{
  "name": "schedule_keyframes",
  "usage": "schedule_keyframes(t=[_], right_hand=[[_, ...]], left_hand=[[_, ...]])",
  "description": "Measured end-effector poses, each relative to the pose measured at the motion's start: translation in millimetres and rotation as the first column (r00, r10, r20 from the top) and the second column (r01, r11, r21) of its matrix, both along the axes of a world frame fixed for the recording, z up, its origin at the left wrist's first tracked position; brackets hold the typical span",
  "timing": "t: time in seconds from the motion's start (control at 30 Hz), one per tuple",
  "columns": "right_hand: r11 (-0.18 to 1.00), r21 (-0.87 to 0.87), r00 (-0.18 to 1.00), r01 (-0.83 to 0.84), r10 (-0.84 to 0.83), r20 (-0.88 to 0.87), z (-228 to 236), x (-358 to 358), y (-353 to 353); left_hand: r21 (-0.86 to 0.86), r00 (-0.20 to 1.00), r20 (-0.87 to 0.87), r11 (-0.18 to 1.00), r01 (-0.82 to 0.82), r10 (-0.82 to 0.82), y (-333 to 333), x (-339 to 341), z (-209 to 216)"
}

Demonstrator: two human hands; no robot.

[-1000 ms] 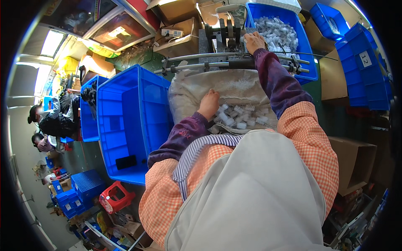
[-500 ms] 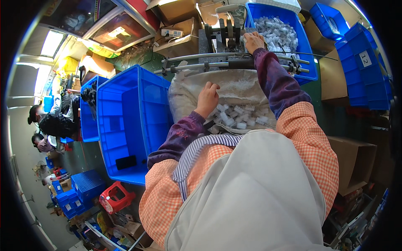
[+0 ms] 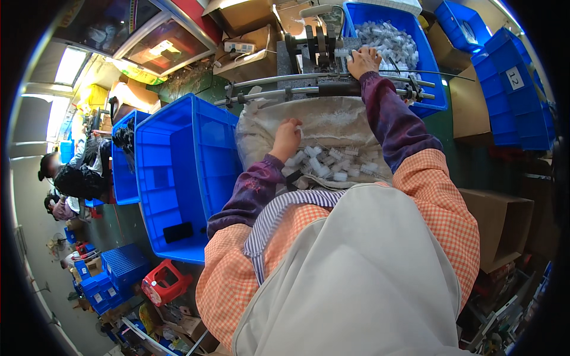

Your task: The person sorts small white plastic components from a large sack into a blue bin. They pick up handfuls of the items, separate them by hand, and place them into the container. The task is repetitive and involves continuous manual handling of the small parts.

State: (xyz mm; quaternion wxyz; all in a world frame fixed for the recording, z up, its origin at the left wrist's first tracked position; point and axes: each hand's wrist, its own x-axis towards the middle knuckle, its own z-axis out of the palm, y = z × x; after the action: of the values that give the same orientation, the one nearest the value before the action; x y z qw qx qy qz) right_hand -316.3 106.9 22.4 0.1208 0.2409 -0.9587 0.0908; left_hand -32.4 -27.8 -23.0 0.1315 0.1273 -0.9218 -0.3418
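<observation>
My right hand (image 3: pixel 364 62) is at the bench machine (image 3: pixel 317 52), its fingers closed at a small translucent plastic piece with comb-like teeth (image 3: pixel 342 53). My left hand (image 3: pixel 287 140) hovers above the beige cloth (image 3: pixel 332 115), fingers curled together. A pale speck shows at its fingertips, too small to name. Just right of that hand, a heap of similar white and clear toothed pieces (image 3: pixel 332 163) lies in the cloth's fold. Two metal rods (image 3: pixel 279 92) run across between the cloth and the machine.
Behind my right hand stands a blue bin (image 3: pixel 436 71) full of clear pieces. A deep blue crate (image 3: pixel 178 196) at left holds a dark flat object (image 3: pixel 178 232). Cardboard boxes (image 3: pixel 496 225), a red stool (image 3: pixel 166 283) and stacked blue crates (image 3: pixel 504 89) surround me. People sit far left.
My right hand has shifted slightly right and nearer, and a toothed piece now shows at its fingertips. The left hand has moved slightly left and nearer, its fingers more curled.
</observation>
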Motion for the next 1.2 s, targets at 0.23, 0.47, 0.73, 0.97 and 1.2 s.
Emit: schedule_keyframes(t=[0.23, 0.47, 0.73, 0.97, 1.2], right_hand=[[0.998, -0.021, 0.998, -0.06, 0.059, -0.023, -8, 20, -42], [0.997, -0.023, 0.997, -0.079, 0.078, -0.028, -5, 23, -43], [0.991, -0.104, 0.985, -0.089, 0.103, 0.141, -12, -23, 4], [0.984, 0.12, 0.991, 0.134, -0.132, -0.021, 38, -42, 35], [0.668, -0.521, 0.703, -0.532, 0.691, 0.168, 44, 32, 66]], left_hand=[[0.017, 0.998, -0.064, 1.0, 0.002, -0.001, -3, -7, 37], [-0.142, 0.985, -0.164, 0.989, 0.028, -0.051, -14, -5, 61], [0.049, 0.986, -0.167, 0.999, 0.011, -0.003, -17, -9, 82], [0.247, 0.977, -0.208, 0.964, 0.095, -0.043, 21, -32, 101], [0.272, 0.948, -0.315, 0.954, 0.127, -0.037, 46, -61, 117]])
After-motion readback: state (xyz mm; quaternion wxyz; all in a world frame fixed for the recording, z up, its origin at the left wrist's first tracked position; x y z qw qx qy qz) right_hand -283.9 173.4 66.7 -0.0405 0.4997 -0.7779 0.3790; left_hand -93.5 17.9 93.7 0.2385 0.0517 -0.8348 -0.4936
